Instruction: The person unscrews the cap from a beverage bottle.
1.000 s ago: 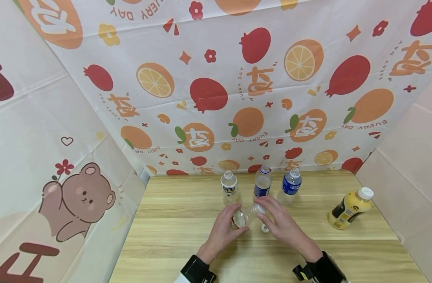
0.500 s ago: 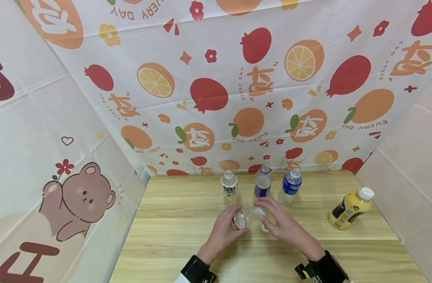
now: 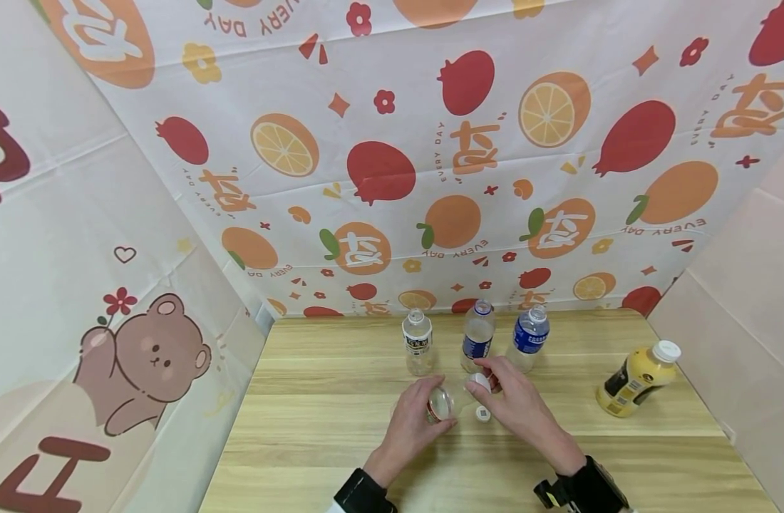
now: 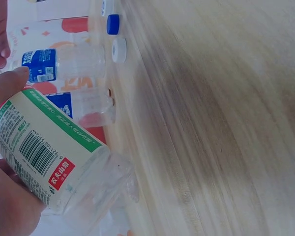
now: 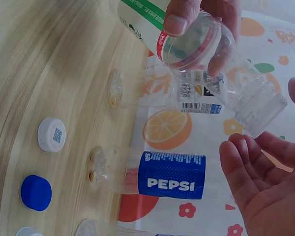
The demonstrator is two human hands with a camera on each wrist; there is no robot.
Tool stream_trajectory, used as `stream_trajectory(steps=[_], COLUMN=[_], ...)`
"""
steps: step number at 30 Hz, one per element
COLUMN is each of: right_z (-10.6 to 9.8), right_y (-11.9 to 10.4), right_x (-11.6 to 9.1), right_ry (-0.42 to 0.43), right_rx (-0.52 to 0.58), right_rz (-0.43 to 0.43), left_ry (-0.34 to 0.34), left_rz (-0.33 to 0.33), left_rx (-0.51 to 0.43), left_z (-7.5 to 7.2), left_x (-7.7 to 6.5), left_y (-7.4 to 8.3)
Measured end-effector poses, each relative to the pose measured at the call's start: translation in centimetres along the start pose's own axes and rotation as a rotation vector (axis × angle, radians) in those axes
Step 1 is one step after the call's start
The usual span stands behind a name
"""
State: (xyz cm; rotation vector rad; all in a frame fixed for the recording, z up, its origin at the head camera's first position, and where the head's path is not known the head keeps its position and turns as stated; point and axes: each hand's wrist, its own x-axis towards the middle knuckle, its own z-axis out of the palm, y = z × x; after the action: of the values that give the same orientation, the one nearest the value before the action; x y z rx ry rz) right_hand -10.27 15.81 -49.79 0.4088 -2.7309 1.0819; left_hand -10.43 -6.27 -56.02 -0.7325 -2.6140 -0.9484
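My left hand (image 3: 418, 420) grips a clear plastic bottle (image 4: 54, 142) with a green-striped label round its body. The bottle is tilted above the table, its capped end toward my right hand (image 3: 517, 402). On that end sits a ridged whitish bottle cap (image 5: 260, 110). Curled fingers and thumb of the right hand lie round this cap; the right wrist view shows the fingertips against its lower edge and the thumb close by, its contact unclear. Under the bottle, a loose white cap (image 3: 482, 413) lies on the wooden table (image 3: 315, 442).
Along the back stand a white-labelled bottle (image 3: 418, 343), a Pepsi bottle (image 5: 171, 176) and another blue-labelled bottle (image 3: 529, 336), all clear. A yellow drink bottle (image 3: 636, 377) with a white cap is at the right. A blue cap (image 5: 36, 192) lies beside the white one.
The fingers of my right hand have curled in and shifted at the cap, which shows more now. The bottle in my left hand has moved slightly right.
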Motion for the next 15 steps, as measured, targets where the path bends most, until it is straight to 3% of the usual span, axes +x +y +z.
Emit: stream_trajectory(steps=[15], right_z=[0.14], right_y=[0.18], right_x=[-0.27], right_ry=[0.010], right_rx=[0.049], right_rz=[-0.007], left_ry=[0.014], left_rz=[0.014], left_rx=[0.036], left_z=[-0.07], left_x=[0.11], left_y=[-0.30])
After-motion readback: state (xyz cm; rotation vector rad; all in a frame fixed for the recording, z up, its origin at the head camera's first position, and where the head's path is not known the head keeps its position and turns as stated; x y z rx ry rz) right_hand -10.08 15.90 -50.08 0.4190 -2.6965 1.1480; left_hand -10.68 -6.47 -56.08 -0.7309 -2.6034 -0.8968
